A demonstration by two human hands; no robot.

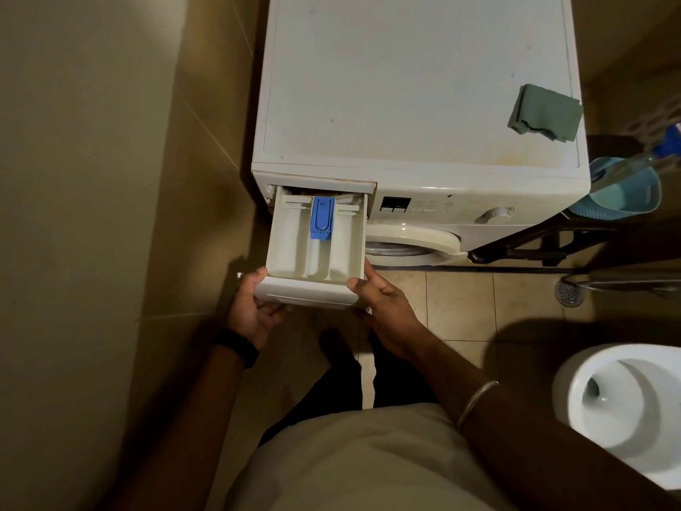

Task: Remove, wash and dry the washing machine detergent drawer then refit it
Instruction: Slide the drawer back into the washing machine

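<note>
The detergent drawer [317,248] stands pulled most of the way out of its slot at the top left corner of the washing machine [416,105], its rear end still inside the opening. It shows three compartments, and a blue insert [321,217] sits in the rear part of the middle one. The left hand [250,307] grips the drawer's front left corner, thumb lying on the top rim and fingers curled beneath the front panel. The right hand [383,300] grips the front right corner, thumb on the top rim, one finger along the drawer's right side wall and the rest curled underneath. A folded green cloth [545,113] lies on the machine's top, near its right edge, well apart from the drawer. To the right of the drawer on the machine's front are a display [395,205] and a control dial [497,213]; the door rim [412,242] is below them. A blue tub [622,193] sits just beside the machine's right side. A toilet bowl [626,407] stands on the floor, well right of the drawer.
</note>
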